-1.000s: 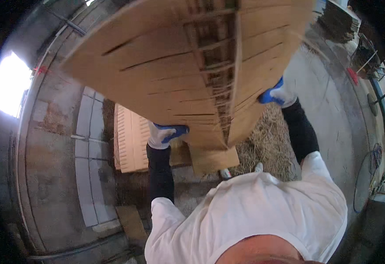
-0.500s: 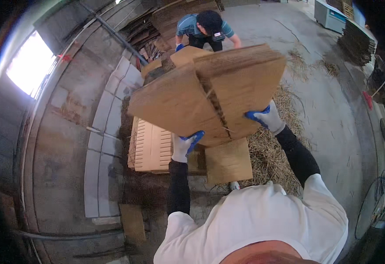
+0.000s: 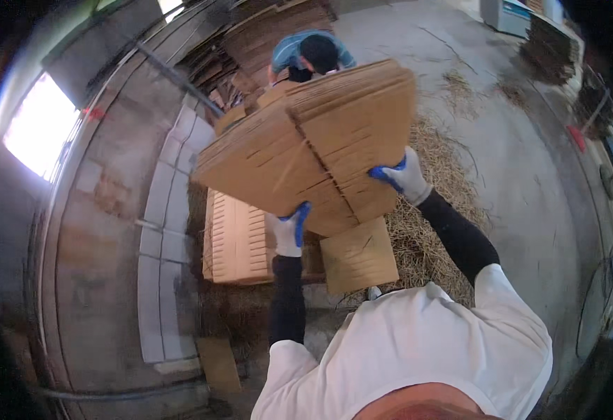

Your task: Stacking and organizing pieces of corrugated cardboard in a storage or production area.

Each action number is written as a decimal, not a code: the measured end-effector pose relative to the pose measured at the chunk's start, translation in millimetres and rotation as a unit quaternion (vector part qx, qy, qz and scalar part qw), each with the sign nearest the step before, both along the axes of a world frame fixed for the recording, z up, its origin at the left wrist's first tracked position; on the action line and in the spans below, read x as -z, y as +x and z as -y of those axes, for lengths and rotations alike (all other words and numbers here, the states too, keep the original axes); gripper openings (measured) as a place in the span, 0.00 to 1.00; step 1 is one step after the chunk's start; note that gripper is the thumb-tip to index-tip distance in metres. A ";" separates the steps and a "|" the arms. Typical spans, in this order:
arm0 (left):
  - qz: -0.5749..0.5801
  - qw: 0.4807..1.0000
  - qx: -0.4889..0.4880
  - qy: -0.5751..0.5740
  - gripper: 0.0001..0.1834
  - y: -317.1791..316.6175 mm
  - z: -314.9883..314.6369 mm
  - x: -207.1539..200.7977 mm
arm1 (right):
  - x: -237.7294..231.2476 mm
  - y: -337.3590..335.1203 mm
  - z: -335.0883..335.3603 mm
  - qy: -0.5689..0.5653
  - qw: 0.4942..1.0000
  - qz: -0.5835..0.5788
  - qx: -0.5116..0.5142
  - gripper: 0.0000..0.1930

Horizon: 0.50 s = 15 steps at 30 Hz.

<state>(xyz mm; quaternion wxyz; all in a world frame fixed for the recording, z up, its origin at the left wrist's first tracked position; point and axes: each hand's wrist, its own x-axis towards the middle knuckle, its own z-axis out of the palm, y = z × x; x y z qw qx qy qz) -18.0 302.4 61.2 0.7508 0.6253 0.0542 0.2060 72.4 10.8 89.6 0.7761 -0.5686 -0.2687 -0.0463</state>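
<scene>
A thick stack of brown cardboard sheets (image 3: 352,143), with slits cut in it and a dark gap down its middle, is held up tilted in front of me. At its near left edge my left hand (image 3: 289,229), in a white glove with blue on the palm and fingers, is closed with the thumb on the top face. My right hand (image 3: 403,176), gloved alike, grips the right edge the same way. Fingers under the stack are hidden. Below it on the left lies a pile of slotted cardboard (image 3: 240,238); a loose cardboard piece (image 3: 359,255) is below its near corner.
Beyond the stack a person in a blue shirt (image 3: 289,52) bends down. Thin brown strips of scrap (image 3: 436,231) cover the floor at the right. White panels (image 3: 159,245) lean along the left wall. More stacked cardboard (image 3: 550,49) stands far right.
The stack and both my hands have shifted slightly left, and the stack's face shows more of its slits. Across from me, the person has bent lower and moved left.
</scene>
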 end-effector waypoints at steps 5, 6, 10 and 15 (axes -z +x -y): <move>0.309 0.835 -0.288 0.354 0.55 -33.2 3.7 -146.3 | -7.1 10.5 9.7 -0.053 0.996 0.071 0.003 0.30; 0.324 0.760 -0.291 0.484 0.55 -45.9 27.4 -193.1 | -0.5 12.8 15.9 -0.068 0.995 0.075 0.001 0.30; 0.288 0.539 -0.237 0.755 0.51 -47.0 68.7 -285.0 | -4.0 -1.5 5.7 -0.016 0.999 0.038 -0.023 0.30; 0.024 0.582 -0.118 0.804 0.39 -26.4 74.0 -296.5 | -27.0 -9.7 30.8 -0.070 0.997 0.007 -0.012 0.36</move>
